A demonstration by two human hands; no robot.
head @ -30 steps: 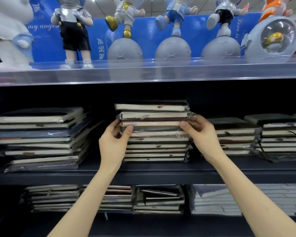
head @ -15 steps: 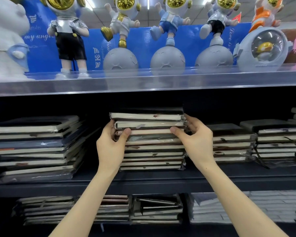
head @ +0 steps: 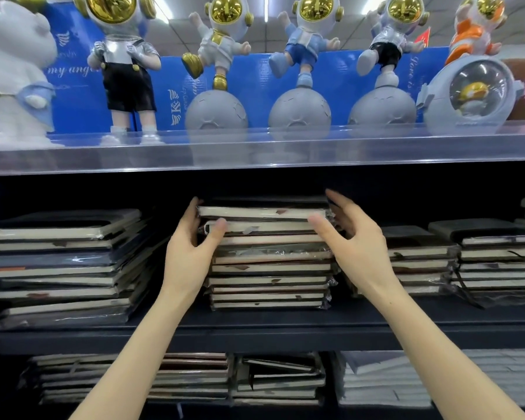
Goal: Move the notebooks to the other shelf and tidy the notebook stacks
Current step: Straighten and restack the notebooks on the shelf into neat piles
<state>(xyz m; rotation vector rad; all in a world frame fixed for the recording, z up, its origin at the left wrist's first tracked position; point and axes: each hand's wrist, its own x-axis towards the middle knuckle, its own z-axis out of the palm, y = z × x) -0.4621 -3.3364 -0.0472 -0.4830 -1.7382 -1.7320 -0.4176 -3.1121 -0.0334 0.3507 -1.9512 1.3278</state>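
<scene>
Where it stands on the dark shelf [head: 255, 331], the middle notebook stack [head: 270, 268] shows cream page edges outward, its plastic wrap torn and its upper notebooks slightly offset. The left hand [head: 188, 253] pinches the stack's upper left end, thumb on the front. The right hand [head: 355, 237] is spread wide at its upper right end, thumb touching the front.

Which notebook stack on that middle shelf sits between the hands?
The center stack: the left hand and right hand flank its top notebooks. The slumped stack on its left and shorter stacks on its right are untouched.
</scene>
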